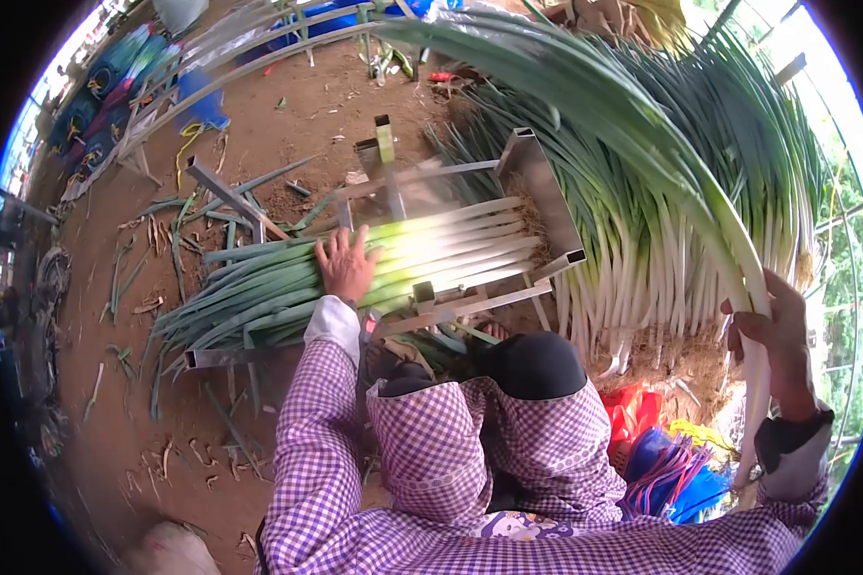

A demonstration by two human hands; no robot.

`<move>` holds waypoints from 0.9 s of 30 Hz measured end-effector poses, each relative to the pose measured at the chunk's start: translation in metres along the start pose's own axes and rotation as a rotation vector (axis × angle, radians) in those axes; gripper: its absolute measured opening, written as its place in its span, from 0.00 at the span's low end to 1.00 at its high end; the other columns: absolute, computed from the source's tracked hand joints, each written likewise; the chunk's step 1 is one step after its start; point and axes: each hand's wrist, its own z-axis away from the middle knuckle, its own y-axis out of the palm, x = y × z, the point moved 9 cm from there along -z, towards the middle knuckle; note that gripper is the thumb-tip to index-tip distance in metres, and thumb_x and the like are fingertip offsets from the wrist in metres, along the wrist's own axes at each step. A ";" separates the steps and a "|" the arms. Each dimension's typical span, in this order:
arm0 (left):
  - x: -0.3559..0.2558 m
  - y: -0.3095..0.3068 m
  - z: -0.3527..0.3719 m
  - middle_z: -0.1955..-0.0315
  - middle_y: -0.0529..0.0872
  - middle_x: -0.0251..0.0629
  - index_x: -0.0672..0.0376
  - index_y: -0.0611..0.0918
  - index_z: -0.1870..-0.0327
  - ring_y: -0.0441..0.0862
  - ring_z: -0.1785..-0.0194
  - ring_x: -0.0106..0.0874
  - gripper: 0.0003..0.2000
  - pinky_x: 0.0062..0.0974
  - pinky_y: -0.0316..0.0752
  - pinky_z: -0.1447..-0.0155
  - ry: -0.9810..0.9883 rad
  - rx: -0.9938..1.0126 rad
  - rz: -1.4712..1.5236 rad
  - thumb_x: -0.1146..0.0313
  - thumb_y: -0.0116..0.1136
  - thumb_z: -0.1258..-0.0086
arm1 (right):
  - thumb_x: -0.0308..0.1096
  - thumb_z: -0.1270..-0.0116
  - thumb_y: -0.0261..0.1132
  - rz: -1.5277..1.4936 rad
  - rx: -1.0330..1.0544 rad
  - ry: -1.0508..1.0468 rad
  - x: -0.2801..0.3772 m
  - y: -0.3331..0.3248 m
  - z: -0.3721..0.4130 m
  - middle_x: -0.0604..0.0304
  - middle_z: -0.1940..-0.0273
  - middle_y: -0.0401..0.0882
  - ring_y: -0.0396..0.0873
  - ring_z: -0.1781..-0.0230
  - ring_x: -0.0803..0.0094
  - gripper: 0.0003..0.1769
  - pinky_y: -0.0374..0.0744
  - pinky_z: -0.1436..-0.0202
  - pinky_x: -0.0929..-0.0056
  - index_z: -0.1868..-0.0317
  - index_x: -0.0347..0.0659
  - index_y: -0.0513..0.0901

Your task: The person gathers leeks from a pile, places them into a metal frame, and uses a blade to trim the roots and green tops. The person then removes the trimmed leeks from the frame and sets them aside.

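Observation:
My left hand (346,265) lies with fingers spread on a row of leeks (431,254) in a metal frame (553,216). Their white root ends face the frame's plate on the right, and the green leaves hang out on the left. At the far right, my right hand (775,331) is wrapped round the white stalk of a long leek (729,225). Its green leaves arch up and leftward over the other leeks. Behind it stands a large heap of leeks (642,259), roots toward me.
Cut leaf scraps (177,240) litter the dirt floor (96,316). Beside my right knee lie a red plastic bag (633,412) and a blue bundle with coloured ties (681,474). A blue container (201,96) and bamboo rails (249,57) are at the back.

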 end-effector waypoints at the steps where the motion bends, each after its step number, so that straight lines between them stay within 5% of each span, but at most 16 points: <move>1: 0.000 0.000 0.000 0.33 0.77 0.42 0.43 0.76 0.26 0.68 0.26 0.43 0.29 0.58 0.49 0.20 -0.001 -0.005 0.000 0.42 0.59 0.25 | 0.32 0.41 0.70 0.021 -0.014 -0.029 0.017 0.007 0.000 0.53 0.59 0.86 0.81 0.76 0.76 0.36 0.79 0.75 0.78 0.32 0.29 0.75; 12: 0.000 -0.011 0.000 0.36 0.79 0.42 0.47 0.80 0.30 0.70 0.27 0.42 0.30 0.57 0.52 0.22 0.002 -0.087 0.031 0.41 0.61 0.28 | 0.29 0.36 0.71 -0.153 0.645 -0.660 0.166 0.218 -0.087 0.53 0.58 0.86 0.82 0.73 0.76 0.33 0.82 0.69 0.78 0.31 0.27 0.74; 16: -0.002 -0.015 0.000 0.35 0.79 0.42 0.47 0.81 0.31 0.70 0.27 0.43 0.29 0.59 0.50 0.21 -0.023 -0.056 0.047 0.41 0.60 0.27 | 0.23 0.31 0.71 -0.015 0.881 -0.754 0.149 0.331 -0.127 0.54 0.56 0.88 0.86 0.65 0.75 0.31 0.85 0.64 0.76 0.29 0.28 0.74; 18: -0.003 -0.016 -0.002 0.35 0.79 0.43 0.47 0.81 0.31 0.70 0.27 0.43 0.29 0.60 0.50 0.21 -0.028 -0.056 0.043 0.41 0.59 0.27 | 0.25 0.33 0.73 0.036 0.922 -0.657 0.120 0.386 -0.148 0.57 0.59 0.90 0.85 0.66 0.76 0.29 0.84 0.64 0.73 0.31 0.38 0.80; 20: -0.003 -0.011 -0.002 0.34 0.79 0.44 0.47 0.81 0.31 0.69 0.26 0.44 0.29 0.62 0.50 0.21 -0.029 -0.071 0.029 0.40 0.59 0.27 | 0.25 0.33 0.72 0.043 0.950 -0.935 0.087 0.433 -0.166 0.58 0.58 0.91 0.87 0.65 0.73 0.28 0.85 0.62 0.69 0.32 0.39 0.80; 23: -0.001 -0.005 -0.002 0.32 0.78 0.47 0.49 0.82 0.33 0.69 0.26 0.49 0.28 0.54 0.58 0.21 -0.048 -0.015 0.160 0.44 0.64 0.28 | 0.27 0.33 0.70 0.300 1.046 -0.787 0.016 0.491 -0.211 0.59 0.65 0.89 0.90 0.64 0.70 0.21 0.87 0.61 0.68 0.39 0.37 0.83; 27: 0.008 0.026 0.009 0.27 0.72 0.49 0.48 0.76 0.27 0.66 0.22 0.53 0.31 0.51 0.62 0.21 -0.078 0.030 0.217 0.47 0.66 0.28 | 0.25 0.37 0.71 0.324 1.233 -0.432 -0.059 0.525 -0.256 0.60 0.61 0.89 0.87 0.65 0.74 0.28 0.85 0.62 0.70 0.35 0.39 0.83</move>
